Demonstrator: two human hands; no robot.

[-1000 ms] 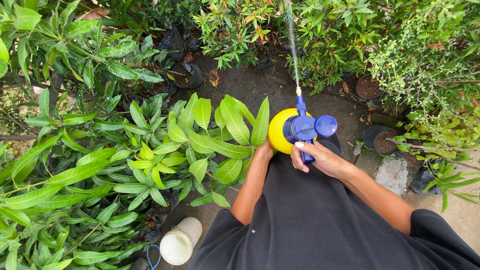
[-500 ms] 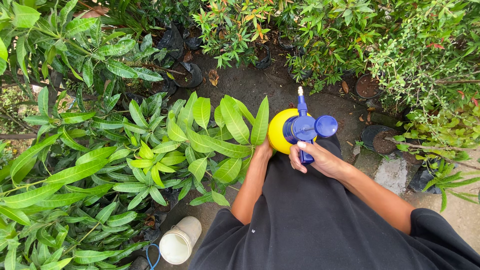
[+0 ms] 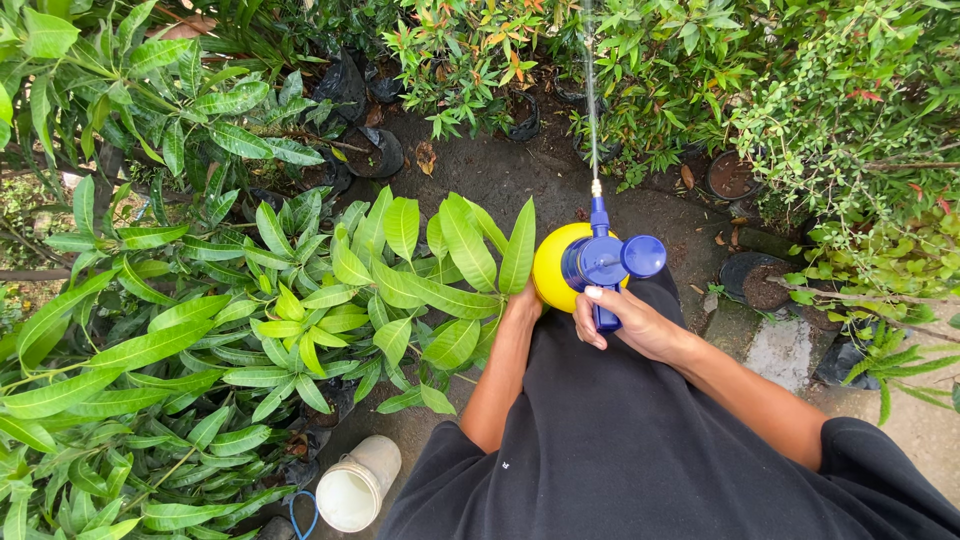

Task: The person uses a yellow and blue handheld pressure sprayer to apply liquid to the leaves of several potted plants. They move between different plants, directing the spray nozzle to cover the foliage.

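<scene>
Two hands hold the round yellow plastic pump sprayer with the blue pump head and trigger (image 3: 590,265) over the person's lap, above the black garment (image 3: 620,440); the right hand (image 3: 630,322) wraps the blue handle, its fingers (image 3: 592,300) curled closed on the trigger, and the left hand (image 3: 524,300) presses the yellow body from the side, though its fingers are hidden behind the bottle and the leaves, so I cannot tell how they lie; compared with a second ago the bottle and both hands sit in the same place, and the thin jet of water (image 3: 591,90) runs from the brass nozzle much as before, up toward the small-leaved potted shrubs with orange-tinted tips (image 3: 470,50), which suggests the spraying is simply continuing on one aim; the broad-leaved green plant (image 3: 300,300) crowds the left hand, and a white plastic bucket (image 3: 358,485) lies on the bare dirt ground (image 3: 500,170) below it, well apart from the sprayer.
</scene>
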